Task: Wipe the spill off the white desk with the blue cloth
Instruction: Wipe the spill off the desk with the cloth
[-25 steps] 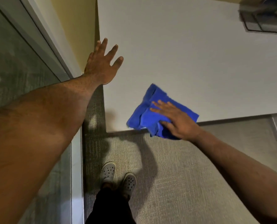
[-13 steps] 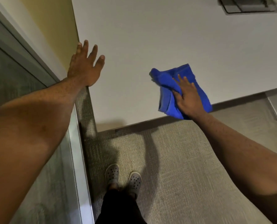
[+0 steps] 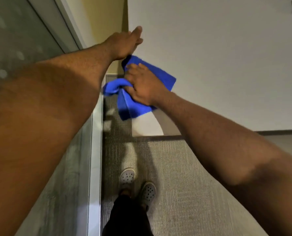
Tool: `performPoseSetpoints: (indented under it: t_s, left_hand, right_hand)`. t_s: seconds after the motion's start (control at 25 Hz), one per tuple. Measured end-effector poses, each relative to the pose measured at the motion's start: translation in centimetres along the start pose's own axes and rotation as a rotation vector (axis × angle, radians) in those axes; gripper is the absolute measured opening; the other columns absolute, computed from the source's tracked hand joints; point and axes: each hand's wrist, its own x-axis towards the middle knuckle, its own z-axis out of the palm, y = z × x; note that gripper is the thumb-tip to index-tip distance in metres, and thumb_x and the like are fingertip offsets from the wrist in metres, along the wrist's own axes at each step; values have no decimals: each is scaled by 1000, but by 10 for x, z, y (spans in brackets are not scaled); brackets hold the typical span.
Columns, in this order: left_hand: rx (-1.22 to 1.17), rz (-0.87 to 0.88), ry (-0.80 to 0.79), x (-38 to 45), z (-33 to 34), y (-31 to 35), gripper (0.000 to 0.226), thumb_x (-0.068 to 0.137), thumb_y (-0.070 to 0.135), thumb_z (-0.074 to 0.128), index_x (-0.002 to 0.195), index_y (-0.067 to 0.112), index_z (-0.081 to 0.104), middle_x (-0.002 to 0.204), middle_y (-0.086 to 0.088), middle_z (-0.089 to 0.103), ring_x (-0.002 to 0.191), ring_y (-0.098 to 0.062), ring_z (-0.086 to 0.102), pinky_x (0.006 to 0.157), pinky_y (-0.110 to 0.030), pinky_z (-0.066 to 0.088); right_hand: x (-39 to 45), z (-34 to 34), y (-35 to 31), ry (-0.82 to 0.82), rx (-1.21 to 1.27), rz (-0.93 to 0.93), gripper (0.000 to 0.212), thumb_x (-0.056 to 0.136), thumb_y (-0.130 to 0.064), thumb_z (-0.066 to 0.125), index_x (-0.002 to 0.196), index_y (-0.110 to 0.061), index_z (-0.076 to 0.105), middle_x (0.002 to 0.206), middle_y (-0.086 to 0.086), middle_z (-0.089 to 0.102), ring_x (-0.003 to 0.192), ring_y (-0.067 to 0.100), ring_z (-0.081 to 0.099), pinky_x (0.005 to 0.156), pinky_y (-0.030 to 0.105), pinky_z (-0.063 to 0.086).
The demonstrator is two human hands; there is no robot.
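Since half a second ago, the blue cloth and the right hand on it have swept from the middle of the desk's near edge to its near-left corner, and the left hand has turned edge-on.

Taken from left to right: the left hand sits at the desk's left edge, fingers extended and close together, holding nothing; whether it touches the white desk cannot be told. Just beside it and nearer the person, the right hand is closed on the cloth, fingers bunching part of it while the palm presses down. One fold spills off the left edge and another hangs over the near edge, so the cloth only partly lies on the surface. Its long axis runs from the near-left overhang toward the far right.

The right hand is the working one, and the open desk lies to its right and beyond, so the next stroke probably goes that way.

Counted: one cloth, two hands, one desk. No spill is visible on the surface.
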Motion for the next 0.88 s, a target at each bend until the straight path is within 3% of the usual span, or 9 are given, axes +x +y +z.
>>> performPoseSetpoints:
  t_s: [0.12, 0.2, 0.28, 0.36, 0.56, 0.72, 0.8, 0.88]
  left_hand:
    - [-34, 16, 3, -3, 4, 4, 67, 96, 65, 21, 135, 24, 58, 137, 14, 60, 133, -10, 47, 119, -32, 25]
    - [-13, 22, 13, -3, 5, 6, 66, 97, 66, 20, 134, 26, 58, 146, 10, 52, 139, -12, 41, 120, -33, 21]
    - [-5, -12, 13, -5, 3, 7, 68, 95, 69, 20, 133, 30, 60, 154, 6, 42, 140, -15, 37, 120, -37, 21]
    - [24, -47, 5, -4, 5, 7, 69, 93, 71, 20, 135, 31, 58, 156, 3, 38, 141, -19, 36, 120, -39, 21]
    - [120, -88, 61, 2, 14, 6, 71, 99, 58, 21, 146, 9, 40, 149, -18, 44, 137, -37, 39, 112, -43, 29]
    - [95, -109, 68, -1, 13, 4, 84, 91, 70, 19, 146, 11, 41, 154, -15, 39, 141, -33, 35, 116, -43, 27]
    - [77, -105, 55, -3, 13, 3, 94, 83, 78, 13, 147, 15, 41, 159, -10, 31, 147, -28, 27, 120, -44, 21]
    - [113, -93, 47, -5, 17, 4, 92, 84, 76, 10, 146, 15, 39, 159, -12, 31, 147, -30, 27, 120, -47, 21]
  right_hand:
    - [11, -9, -6, 20, -2, 21, 35, 96, -33, 42, 104, -5, 62, 109, 17, 60, 113, 29, 49, 103, 39, 27]
    - [-25, -7, -25, 16, 85, -91, 26, 91, -28, 50, 87, -5, 63, 90, 18, 62, 94, 31, 53, 96, 41, 31]
    - [-72, -4, -44, -86, 151, -255, 23, 89, -25, 54, 82, -5, 63, 83, 16, 61, 86, 30, 53, 101, 44, 33]
    - [-71, -6, -34, -166, 117, -317, 23, 92, -22, 53, 91, -1, 64, 89, 18, 63, 92, 31, 55, 108, 46, 30]
    - [4, -22, -10, -103, -30, -105, 32, 98, -29, 40, 107, -7, 62, 104, 16, 64, 106, 29, 52, 103, 38, 28]
    - [-66, -3, -44, -102, 81, -254, 25, 89, -28, 55, 89, -5, 65, 91, 16, 64, 96, 30, 55, 105, 43, 28]
    - [-95, 2, -53, -166, 89, -349, 26, 89, -32, 55, 94, -9, 67, 95, 12, 63, 102, 28, 55, 111, 44, 23]
    - [-87, 2, -44, -203, 55, -355, 35, 92, -36, 52, 110, -11, 66, 114, 12, 63, 119, 26, 51, 116, 43, 16]
